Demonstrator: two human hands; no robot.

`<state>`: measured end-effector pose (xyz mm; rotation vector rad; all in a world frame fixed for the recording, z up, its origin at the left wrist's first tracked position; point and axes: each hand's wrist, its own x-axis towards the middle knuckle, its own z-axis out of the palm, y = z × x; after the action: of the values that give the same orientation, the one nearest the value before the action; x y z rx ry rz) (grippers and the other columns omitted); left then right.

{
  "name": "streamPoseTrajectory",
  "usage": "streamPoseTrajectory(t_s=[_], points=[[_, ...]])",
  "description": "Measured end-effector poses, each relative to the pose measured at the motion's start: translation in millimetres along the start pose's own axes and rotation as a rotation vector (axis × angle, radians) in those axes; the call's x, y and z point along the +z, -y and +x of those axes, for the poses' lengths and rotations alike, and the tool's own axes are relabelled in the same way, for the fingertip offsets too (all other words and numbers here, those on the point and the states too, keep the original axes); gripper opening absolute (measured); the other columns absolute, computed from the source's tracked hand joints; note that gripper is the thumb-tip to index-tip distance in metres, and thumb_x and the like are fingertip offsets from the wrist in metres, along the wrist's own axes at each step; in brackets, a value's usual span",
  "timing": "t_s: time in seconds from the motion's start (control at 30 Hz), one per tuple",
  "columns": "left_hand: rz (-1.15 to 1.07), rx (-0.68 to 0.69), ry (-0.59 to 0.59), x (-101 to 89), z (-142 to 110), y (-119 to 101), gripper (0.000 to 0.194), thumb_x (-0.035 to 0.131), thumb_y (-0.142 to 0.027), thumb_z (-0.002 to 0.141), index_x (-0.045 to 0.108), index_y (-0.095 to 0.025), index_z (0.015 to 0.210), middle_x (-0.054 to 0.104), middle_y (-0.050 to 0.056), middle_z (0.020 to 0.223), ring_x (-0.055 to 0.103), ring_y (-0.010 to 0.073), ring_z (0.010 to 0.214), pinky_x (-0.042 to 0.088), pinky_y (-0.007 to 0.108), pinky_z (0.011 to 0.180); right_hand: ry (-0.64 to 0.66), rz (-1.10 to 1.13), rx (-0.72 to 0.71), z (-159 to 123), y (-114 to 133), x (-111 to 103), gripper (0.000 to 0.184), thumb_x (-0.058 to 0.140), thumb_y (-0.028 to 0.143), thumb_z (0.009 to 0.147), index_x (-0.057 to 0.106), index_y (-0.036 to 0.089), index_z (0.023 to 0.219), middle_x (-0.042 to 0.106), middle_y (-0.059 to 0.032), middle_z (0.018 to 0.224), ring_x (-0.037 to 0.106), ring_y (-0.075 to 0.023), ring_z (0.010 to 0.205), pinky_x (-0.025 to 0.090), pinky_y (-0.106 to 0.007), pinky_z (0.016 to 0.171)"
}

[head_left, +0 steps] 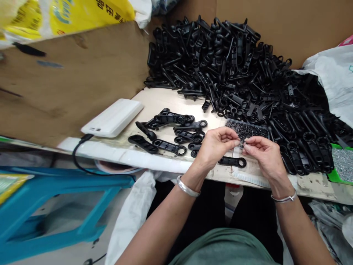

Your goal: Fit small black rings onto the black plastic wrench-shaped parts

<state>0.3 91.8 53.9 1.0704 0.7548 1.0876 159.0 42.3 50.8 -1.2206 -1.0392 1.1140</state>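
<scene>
My left hand (217,143) and my right hand (263,152) meet over the near edge of a shallow tray (248,129) of tiny dark parts. Thumb and fingers are pinched together on each hand, their tips almost touching. Whatever lies in either pinch is too small to make out. Just below the hands, a black plastic handle-shaped part (232,161) with a ring end lies on the table. Several similar black parts (169,147) lie loosely to the left of my left hand. To the right of my right hand, more black parts (296,156) lie side by side in rows.
A large heap of black plastic parts (209,59) fills the back of the table against cardboard. A white power bank (113,117) with a black cable lies at left. A green tray (340,165) of small metal pieces stands at far right. A blue stool (55,206) is below left.
</scene>
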Motion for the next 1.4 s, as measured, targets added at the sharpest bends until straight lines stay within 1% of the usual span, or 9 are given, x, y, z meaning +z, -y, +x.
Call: streamPoseTrajectory(t_s=[0.13,0.27,0.47,0.63,0.8,1.13,1.3,1.4], points=[[-0.084,0.007,-0.015,4.0,-4,3,0.020,0.080,-0.012,0.056,0.067,-0.011,0.071,0.069,0.001,0.070,0.063,0.0098,0.066,0.052,0.021,0.065,-0.002,0.008,-0.019,-2,-1,1,0.026,0.087,0.029,0.063,0.072,0.019,0.081,0.071,-0.0010,0.073,0.068,-0.0149,0.063,0.059,-0.026,0.064],[-0.121,-0.001,-0.011,6.5,-7,6,0.020,0.081,-0.012,0.055,0.067,-0.011,0.070,0.069,0.001,0.068,0.063,0.0095,0.065,0.052,0.020,0.064,0.004,0.006,-0.032,-3,-2,1,0.024,0.087,0.028,0.063,0.072,0.019,0.079,0.071,-0.0007,0.072,0.068,-0.0144,0.063,0.058,-0.025,0.064],[-0.132,-0.029,-0.007,8.2,-10,8,0.019,0.081,-0.011,0.054,0.068,-0.011,0.068,0.068,0.001,0.066,0.063,0.0095,0.063,0.052,0.019,0.060,0.009,-0.064,-0.040,-4,2,0,0.021,0.087,0.027,0.063,0.074,0.019,0.077,0.071,-0.0006,0.071,0.068,-0.0139,0.062,0.058,-0.023,0.063],[-0.159,-0.025,-0.036,9.5,-12,10,0.023,0.084,-0.014,0.054,0.067,-0.011,0.069,0.069,0.002,0.068,0.064,0.0108,0.065,0.055,0.022,0.064,-0.021,-0.078,-0.038,-6,2,1,0.021,0.086,0.029,0.063,0.074,0.019,0.076,0.071,-0.0012,0.073,0.068,-0.0151,0.062,0.059,-0.026,0.063],[-0.164,-0.045,-0.028,10.1,-15,10,0.022,0.083,-0.014,0.055,0.067,-0.011,0.069,0.070,0.002,0.069,0.065,0.0115,0.066,0.056,0.023,0.066,0.011,-0.085,-0.049,-7,0,-1,0.020,0.085,0.028,0.065,0.074,0.019,0.078,0.071,-0.0014,0.072,0.068,-0.0155,0.062,0.058,-0.026,0.062],[-0.113,-0.020,-0.072,13.5,-21,18,0.019,0.081,-0.014,0.055,0.067,-0.013,0.068,0.068,0.001,0.066,0.064,0.0105,0.062,0.054,0.021,0.062,0.005,-0.104,0.024,-11,-5,-4,0.022,0.084,0.033,0.066,0.077,0.019,0.082,0.072,-0.0028,0.071,0.068,-0.0169,0.062,0.058,-0.028,0.062],[-0.111,0.005,-0.101,16.2,-24,26,0.018,0.081,-0.017,0.058,0.067,-0.013,0.069,0.069,0.001,0.069,0.064,0.0111,0.065,0.054,0.022,0.064,-0.063,-0.125,0.024,-13,-5,-1,0.029,0.085,0.039,0.063,0.074,0.017,0.078,0.070,-0.0025,0.066,0.067,-0.0169,0.056,0.059,-0.029,0.057],[-0.093,0.027,-0.118,17.7,-24,27,0.018,0.082,-0.018,0.058,0.067,-0.013,0.069,0.069,0.001,0.070,0.064,0.0115,0.066,0.053,0.023,0.066,-0.084,-0.232,-0.001,-17,0,1,0.024,0.080,0.038,0.068,0.073,0.017,0.076,0.068,-0.0024,0.061,0.065,-0.0170,0.053,0.058,-0.028,0.052]])
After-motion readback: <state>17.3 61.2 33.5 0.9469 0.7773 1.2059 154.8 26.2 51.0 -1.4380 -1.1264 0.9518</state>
